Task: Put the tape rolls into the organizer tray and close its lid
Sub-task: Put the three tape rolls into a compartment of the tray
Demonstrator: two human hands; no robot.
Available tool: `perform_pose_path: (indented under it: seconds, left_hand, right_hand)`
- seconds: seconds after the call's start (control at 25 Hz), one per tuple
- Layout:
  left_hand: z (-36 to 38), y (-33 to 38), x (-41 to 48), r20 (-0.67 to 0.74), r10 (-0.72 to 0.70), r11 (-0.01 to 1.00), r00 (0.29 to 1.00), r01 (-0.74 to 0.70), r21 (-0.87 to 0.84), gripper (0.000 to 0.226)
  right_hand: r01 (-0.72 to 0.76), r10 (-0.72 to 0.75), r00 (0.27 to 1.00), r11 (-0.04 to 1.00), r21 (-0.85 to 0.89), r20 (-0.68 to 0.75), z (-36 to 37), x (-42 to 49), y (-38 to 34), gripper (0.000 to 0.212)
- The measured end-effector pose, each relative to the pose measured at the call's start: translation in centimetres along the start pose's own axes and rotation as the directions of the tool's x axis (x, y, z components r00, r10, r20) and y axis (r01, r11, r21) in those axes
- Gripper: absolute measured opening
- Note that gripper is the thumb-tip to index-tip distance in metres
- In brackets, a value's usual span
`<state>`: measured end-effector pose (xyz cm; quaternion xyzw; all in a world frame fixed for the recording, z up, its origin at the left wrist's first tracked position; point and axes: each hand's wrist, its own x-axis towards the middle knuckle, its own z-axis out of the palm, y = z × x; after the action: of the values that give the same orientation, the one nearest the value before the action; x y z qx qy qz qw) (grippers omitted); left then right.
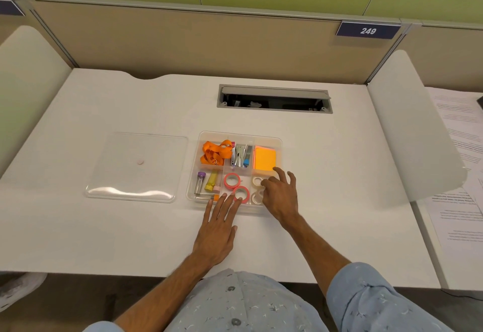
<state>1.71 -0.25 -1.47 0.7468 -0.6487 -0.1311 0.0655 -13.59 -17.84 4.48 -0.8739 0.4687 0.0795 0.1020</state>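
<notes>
A clear organizer tray [277,140] sits on the white desk. Two pink tape rolls [231,180] [241,194] lie in its front middle compartment. Two white tape rolls [257,181] [257,198] lie in the front right compartment. My left hand [218,229] rests flat on the desk, fingers spread, fingertips touching the nearer pink roll at the tray's front wall. My right hand [281,193] hovers over the front right compartment with fingers apart, fingertips at the white rolls. The clear lid [136,167] lies flat on the desk left of the tray.
The tray also holds an orange lanyard [215,152], a stapler and clips [241,156], orange sticky notes [265,158] and small tubes [206,182]. An open cable slot [274,99] is behind the tray. Printed papers [460,175] lie at the right, past a white divider [410,127].
</notes>
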Motion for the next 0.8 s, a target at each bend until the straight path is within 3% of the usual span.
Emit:
perform_pose_path:
  seconds: [0.24,0.48,0.64,0.8]
  left_hand:
    - [0.0,0.0,0.0,-0.011,0.005,1.0,1.0,-0.005,0.015,0.072]
    - [0.2,-0.2,-0.1,-0.015,0.018,1.0,1.0,-0.018,0.02,0.072]
    - [0.2,-0.1,-0.2,-0.021,0.017,1.0,1.0,-0.016,0.013,0.073]
    - [0.1,0.0,-0.2,-0.019,0.017,1.0,1.0,-0.017,0.01,0.074]
  right_hand:
    - [0.009,-0.008,1.0,0.998,0.059,-0.018,-0.1,-0.4,0.3,0.04]
    - [0.026,0.003,0.987,0.983,0.18,-0.159,-1.4,-0.4,3.0,0.031]
    - [0.17,-0.169,0.985,0.984,0.051,-0.025,-2.5,-0.2,5.0,0.029]
    - [0.225,-0.226,0.968,0.974,0.013,0.113,-2.7,0.1,4.3,0.028]
